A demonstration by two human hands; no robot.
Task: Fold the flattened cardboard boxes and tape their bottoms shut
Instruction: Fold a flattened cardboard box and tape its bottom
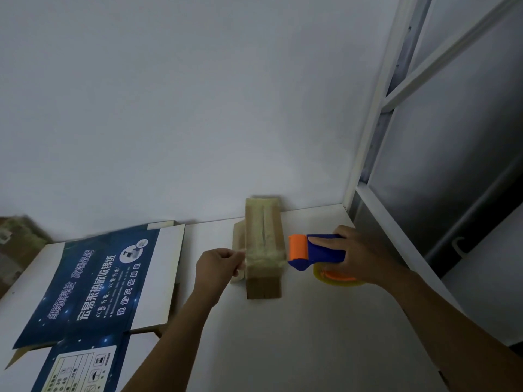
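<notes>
- My left hand (218, 264) was curled, pinching the end of the clear tape strip (264, 260) at the left side of the small brown cardboard box (263, 250).
- My right hand (359, 256) gripped the blue and orange plastic tape dispenser (317, 251), roller just beside the box's right edge.
- Risk: pulling the dispenser away unevenly could wrinkle the strip or drag the light box along the white surface (297, 335).
- The box lay taped side up, so I couldn't see inside it.
- The flattened dark-blue printed cardboard box (99, 281) lay unfolded to the left.
</notes>
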